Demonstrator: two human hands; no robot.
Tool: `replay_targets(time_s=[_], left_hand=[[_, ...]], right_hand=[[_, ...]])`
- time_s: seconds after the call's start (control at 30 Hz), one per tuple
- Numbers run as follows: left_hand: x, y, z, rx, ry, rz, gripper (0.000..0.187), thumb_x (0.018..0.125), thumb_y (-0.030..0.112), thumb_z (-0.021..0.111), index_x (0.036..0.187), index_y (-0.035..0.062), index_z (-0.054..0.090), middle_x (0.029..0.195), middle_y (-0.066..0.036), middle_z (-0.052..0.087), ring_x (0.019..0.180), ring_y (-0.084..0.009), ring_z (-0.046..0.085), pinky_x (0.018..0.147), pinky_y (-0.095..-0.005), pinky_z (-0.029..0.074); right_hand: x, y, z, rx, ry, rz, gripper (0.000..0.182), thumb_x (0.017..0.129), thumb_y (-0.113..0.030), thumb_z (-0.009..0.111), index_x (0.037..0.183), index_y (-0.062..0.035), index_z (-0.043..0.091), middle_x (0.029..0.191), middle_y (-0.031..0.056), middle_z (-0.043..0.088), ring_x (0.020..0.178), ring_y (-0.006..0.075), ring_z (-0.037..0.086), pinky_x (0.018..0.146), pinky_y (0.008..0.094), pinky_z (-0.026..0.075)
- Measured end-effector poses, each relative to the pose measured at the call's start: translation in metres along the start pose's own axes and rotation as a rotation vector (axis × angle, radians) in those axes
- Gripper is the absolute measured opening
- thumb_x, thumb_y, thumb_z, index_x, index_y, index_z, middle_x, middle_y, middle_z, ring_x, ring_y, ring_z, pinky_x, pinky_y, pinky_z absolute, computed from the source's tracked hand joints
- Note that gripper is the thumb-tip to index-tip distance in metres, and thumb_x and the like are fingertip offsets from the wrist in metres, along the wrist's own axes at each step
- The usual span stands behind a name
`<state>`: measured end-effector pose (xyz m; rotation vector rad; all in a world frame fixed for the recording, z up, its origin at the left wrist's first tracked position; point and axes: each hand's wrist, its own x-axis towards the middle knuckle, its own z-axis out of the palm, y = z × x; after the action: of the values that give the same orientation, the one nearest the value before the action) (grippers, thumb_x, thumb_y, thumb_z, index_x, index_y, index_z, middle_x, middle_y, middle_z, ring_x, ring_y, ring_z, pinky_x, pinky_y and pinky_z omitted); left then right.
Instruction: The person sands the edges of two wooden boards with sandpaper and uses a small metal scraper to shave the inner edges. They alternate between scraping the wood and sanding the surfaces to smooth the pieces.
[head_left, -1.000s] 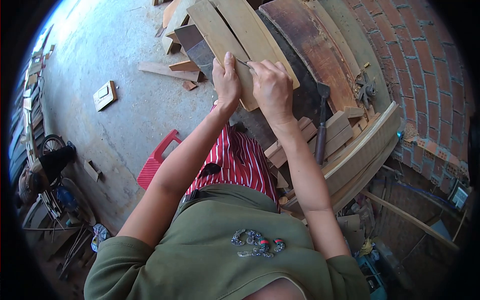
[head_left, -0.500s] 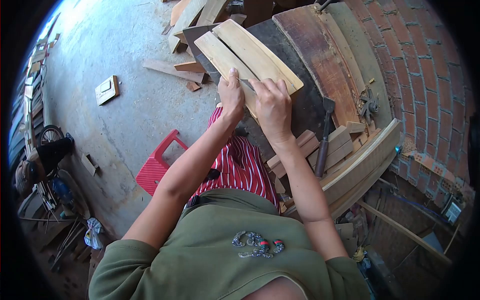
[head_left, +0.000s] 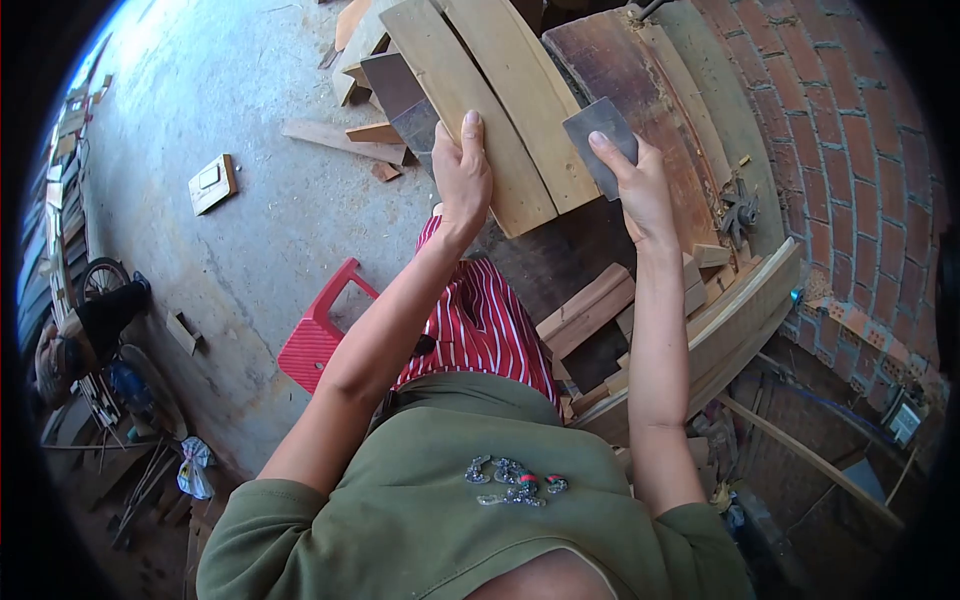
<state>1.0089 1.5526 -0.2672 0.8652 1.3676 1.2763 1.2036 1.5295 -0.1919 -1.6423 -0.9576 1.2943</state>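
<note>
A pale wooden panel (head_left: pixel 510 130), made of two long boards with a dark gap between them, lies in front of me over a dark work surface. My left hand (head_left: pixel 464 180) grips its left edge, thumb on the top face and the fingers hidden beneath. In my right hand (head_left: pixel 645 190) is a thin rectangular grey scraper (head_left: pixel 601 146), pinched with the thumb flat on its face. The scraper is raised at the panel's right edge, its left corner overlapping the wood in this view.
A worn brown board (head_left: pixel 640 100) lies to the right, beside a brick wall (head_left: pixel 850 170). Wood blocks (head_left: pixel 588 305) and a long curved plank (head_left: pixel 735 315) are near my right forearm. A red plastic stool (head_left: pixel 318 340) stands at left; offcuts (head_left: pixel 345 140) lie on the floor.
My right hand has moved right, off the panel's top, turning so the scraper's face shows. The panel has shifted and tilted, looking larger. A chisel visible before is now hidden behind my right arm.
</note>
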Motion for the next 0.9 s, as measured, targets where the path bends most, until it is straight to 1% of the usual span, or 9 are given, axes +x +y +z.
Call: replay_targets(time_s=[0.13,0.33,0.47,0.5,0.53,0.6,0.63,0.7,0.9], left_hand=[[-0.03,0.017,-0.004,0.02,-0.124,0.024,0.038,0.106,0.031,0.051,0.116,-0.0059,0.054,0.101,-0.015,0.067,0.09,-0.0176,0.063,0.082,-0.0321,0.051],[-0.08,-0.01,-0.004,0.063,-0.296,-0.079,0.038,0.106,0.03,0.052,0.121,-0.0042,0.052,0.107,-0.016,0.067,0.097,-0.0178,0.064,0.086,-0.0318,0.051],[-0.085,-0.012,-0.011,0.101,-0.384,-0.182,0.039,0.106,0.032,0.052,0.121,-0.0042,0.05,0.101,-0.015,0.066,0.096,-0.0182,0.063,0.085,-0.0322,0.051],[-0.084,-0.01,-0.012,0.043,-0.398,-0.224,0.043,0.101,0.03,0.062,0.124,-0.0037,0.047,0.106,-0.015,0.065,0.099,-0.0204,0.064,0.087,-0.0327,0.052],[-0.088,-0.006,-0.012,0.049,-0.41,-0.222,0.043,0.101,0.03,0.062,0.124,-0.0037,0.047,0.106,-0.015,0.065,0.099,-0.0204,0.064,0.087,-0.0327,0.052],[-0.096,0.0,-0.014,-0.069,-0.483,-0.225,0.056,0.092,0.025,0.075,0.127,-0.0027,0.042,0.113,-0.016,0.063,0.101,-0.0223,0.065,0.09,-0.0343,0.053],[-0.1,0.001,-0.016,-0.084,-0.497,-0.281,0.066,0.083,0.019,0.082,0.128,-0.0024,0.04,0.116,-0.017,0.061,0.103,-0.0236,0.065,0.092,-0.0352,0.054],[-0.1,0.002,-0.016,-0.032,-0.496,-0.282,0.066,0.083,0.018,0.082,0.128,-0.0026,0.04,0.116,-0.017,0.061,0.103,-0.0233,0.065,0.091,-0.0349,0.054],[-0.099,-0.003,-0.015,0.024,-0.488,-0.223,0.065,0.08,0.014,0.081,0.128,-0.0033,0.039,0.116,-0.017,0.061,0.104,-0.0231,0.064,0.09,-0.0343,0.055]], right_hand=[[-0.061,0.008,0.005,0.113,0.21,-0.08,0.03,0.095,-0.023,0.071,0.111,0.0032,0.069,0.098,0.0036,0.071,0.087,0.0087,0.061,0.081,0.0264,0.049],[-0.126,0.056,-0.003,0.124,0.449,0.077,0.029,0.097,-0.024,0.069,0.108,0.0033,0.069,0.096,0.0032,0.071,0.085,0.0088,0.06,0.079,0.0264,0.049],[-0.14,0.068,0.007,0.115,0.517,0.082,0.031,0.096,-0.027,0.07,0.106,0.0025,0.07,0.092,0.0037,0.071,0.082,0.0094,0.06,0.078,0.0276,0.049],[-0.14,0.066,0.008,0.051,0.52,0.061,0.031,0.096,-0.027,0.07,0.106,0.0028,0.069,0.092,0.0046,0.071,0.082,0.0094,0.06,0.078,0.0277,0.049],[-0.139,0.066,0.008,-0.012,0.52,0.031,0.032,0.096,-0.027,0.069,0.107,0.0031,0.069,0.091,0.0055,0.071,0.082,0.0095,0.06,0.078,0.0277,0.049],[-0.138,0.07,0.012,-0.046,0.529,0.029,0.03,0.096,-0.026,0.068,0.108,0.0018,0.069,0.096,0.0071,0.071,0.084,0.0152,0.064,0.078,0.031,0.051],[-0.137,0.072,0.014,-0.212,0.573,-0.123,0.029,0.096,-0.025,0.068,0.109,0.0008,0.069,0.099,0.0072,0.069,0.086,0.0194,0.064,0.079,0.0337,0.05],[-0.142,0.072,0.019,-0.589,0.65,-0.303,0.025,0.095,-0.022,0.067,0.11,-0.0021,0.069,0.103,0.0085,0.065,0.093,0.0295,0.061,0.084,0.0407,0.048],[-0.161,0.06,0.033,-0.579,0.563,-0.407,0.024,0.096,-0.017,0.065,0.113,-0.0007,0.068,0.098,0.0119,0.065,0.091,0.0296,0.063,0.081,0.0415,0.049]])
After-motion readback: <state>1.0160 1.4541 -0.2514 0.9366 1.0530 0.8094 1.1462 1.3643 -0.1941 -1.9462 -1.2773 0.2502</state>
